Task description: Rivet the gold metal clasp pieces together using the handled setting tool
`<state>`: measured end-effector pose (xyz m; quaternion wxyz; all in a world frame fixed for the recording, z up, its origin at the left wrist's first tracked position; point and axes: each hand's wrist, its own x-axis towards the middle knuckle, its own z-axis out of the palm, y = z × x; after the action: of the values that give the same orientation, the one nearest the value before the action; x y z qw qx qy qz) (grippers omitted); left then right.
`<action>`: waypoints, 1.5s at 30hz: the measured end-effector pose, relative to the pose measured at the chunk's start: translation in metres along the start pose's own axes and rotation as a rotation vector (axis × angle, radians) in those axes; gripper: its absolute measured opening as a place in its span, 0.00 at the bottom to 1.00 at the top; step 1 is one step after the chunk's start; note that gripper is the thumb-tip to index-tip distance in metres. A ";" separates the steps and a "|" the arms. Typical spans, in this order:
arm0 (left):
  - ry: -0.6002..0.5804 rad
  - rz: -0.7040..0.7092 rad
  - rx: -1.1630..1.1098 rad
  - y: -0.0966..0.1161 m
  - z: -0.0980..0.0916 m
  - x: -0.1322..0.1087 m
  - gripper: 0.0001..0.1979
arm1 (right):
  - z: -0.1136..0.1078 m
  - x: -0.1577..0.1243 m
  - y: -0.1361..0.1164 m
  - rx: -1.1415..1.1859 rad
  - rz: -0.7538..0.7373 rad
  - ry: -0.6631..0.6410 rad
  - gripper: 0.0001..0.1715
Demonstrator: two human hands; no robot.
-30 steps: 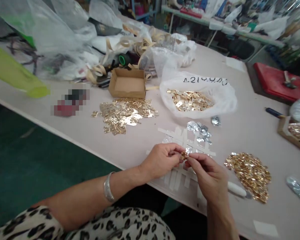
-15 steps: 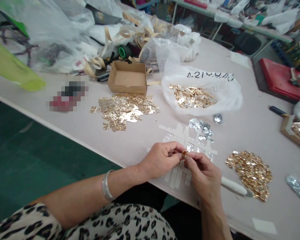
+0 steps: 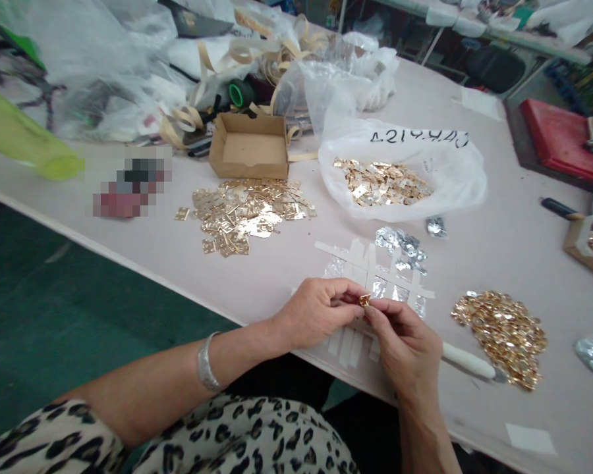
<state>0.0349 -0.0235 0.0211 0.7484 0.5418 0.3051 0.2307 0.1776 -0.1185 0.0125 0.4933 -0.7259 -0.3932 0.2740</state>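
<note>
My left hand (image 3: 313,313) and my right hand (image 3: 406,339) meet near the table's front edge, fingertips pinched around one small gold metal piece (image 3: 364,300). Its exact shape is too small to make out. Beneath the hands lie strips of pale tape (image 3: 358,257) with clear plastic under them. Just beyond is a scatter of silver discs (image 3: 400,245). A heap of round gold fittings (image 3: 507,336) sits to the right of my right hand, beside a tool with a white handle (image 3: 467,361). Flat gold plates (image 3: 244,214) lie in a pile to the left.
A white plastic bag (image 3: 454,184) holds more gold plates. Behind the pile stands a cardboard box (image 3: 250,146). Plastic bags (image 3: 113,72) and tape rolls crowd the far left. At right are a red block (image 3: 563,135) with a hammer on it and a carton (image 3: 586,253).
The view has shifted slightly. Both hands stay together at nearly the same spot, and the gold piece between the fingertips appears slightly turned.
</note>
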 end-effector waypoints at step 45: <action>-0.153 0.796 1.359 -0.011 -0.022 -0.005 0.11 | -0.067 0.113 0.006 -0.673 -0.269 -0.224 0.14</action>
<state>0.0161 -0.0158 0.0069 0.1335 0.9631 0.1098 0.2064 0.2926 -0.0581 0.0303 0.2128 -0.7549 -0.6044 0.1401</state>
